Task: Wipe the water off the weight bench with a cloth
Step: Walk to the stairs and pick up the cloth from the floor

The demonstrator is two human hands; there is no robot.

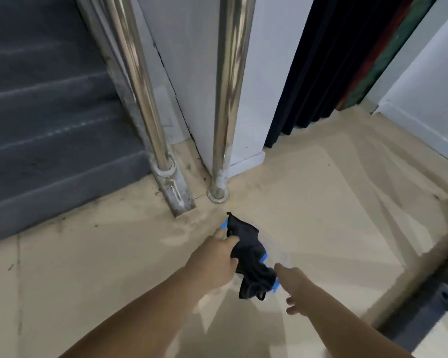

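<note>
Beige floor (321, 202) – grey stairs (49, 151), steel posts (228, 99), white wall (192, 60).

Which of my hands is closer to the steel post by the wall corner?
Left. The left hand, gripping the dark cloth, is just below the foot of the steel post in the picture; the right hand is lower and further right.

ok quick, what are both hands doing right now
left hand: holding the dark cloth
right hand: open, beside the cloth, holding nothing
</note>
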